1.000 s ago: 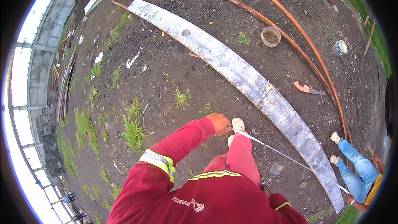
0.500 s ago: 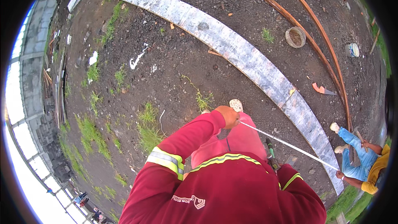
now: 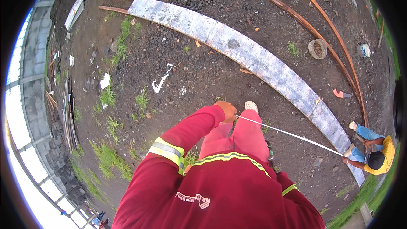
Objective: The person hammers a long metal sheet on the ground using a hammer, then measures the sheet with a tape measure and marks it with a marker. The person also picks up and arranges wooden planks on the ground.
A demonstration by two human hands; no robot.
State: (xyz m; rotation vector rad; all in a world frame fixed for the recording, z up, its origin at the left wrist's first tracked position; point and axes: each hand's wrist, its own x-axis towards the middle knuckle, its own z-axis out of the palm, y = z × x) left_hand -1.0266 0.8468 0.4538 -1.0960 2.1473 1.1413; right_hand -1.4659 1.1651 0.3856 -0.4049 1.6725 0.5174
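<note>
The left hand (image 3: 228, 112) is gripping a white measuring tape (image 3: 296, 136), already stretched to a co-worker's hand (image 3: 345, 160) near the long grey panel (image 3: 271, 68), not yet laid flat (right hand hidden, hold: cannot tell).

We could not make out our right hand past the red jacket (image 3: 229, 195); our left hand (image 3: 228, 112) hid the tape's (image 3: 290, 134) near end.

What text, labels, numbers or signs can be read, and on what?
Dark red sweatshirt: white lettering beside a white emblem; wording not copied out here.
Pale tape: any markings too small to read.
White-and-blue bucket: any label too small to read.
</note>
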